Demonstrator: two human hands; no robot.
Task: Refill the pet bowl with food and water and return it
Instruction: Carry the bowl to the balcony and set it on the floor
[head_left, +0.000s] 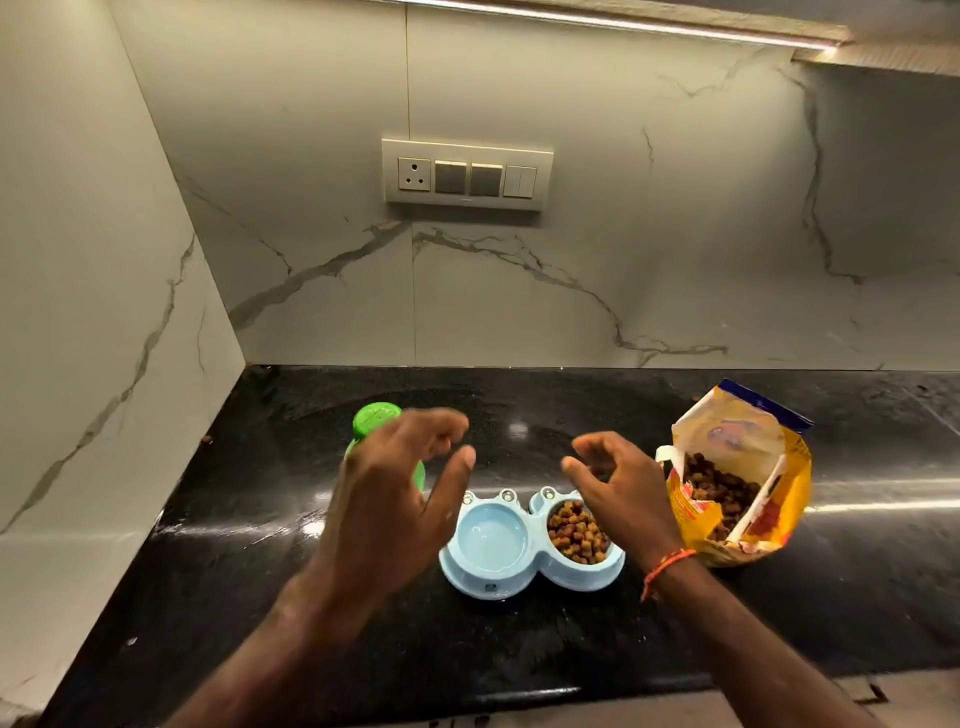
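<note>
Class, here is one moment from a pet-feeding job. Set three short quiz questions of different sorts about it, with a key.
1. True or false: the right compartment of the blue double pet bowl holds kibble.
2. Which stands left of the bowl? A) green-capped bottle B) open yellow pet food bag C) switch panel
3. Fill in: the left hand and right hand hold ____.

Key: 1 true; 2 A; 3 nothing: both hover over the bowl with loosely curled fingers.

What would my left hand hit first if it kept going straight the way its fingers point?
Probably nothing soon: the left hand points up and right, past the green bottle, over bare counter toward the wall. Depth is unclear.
</note>
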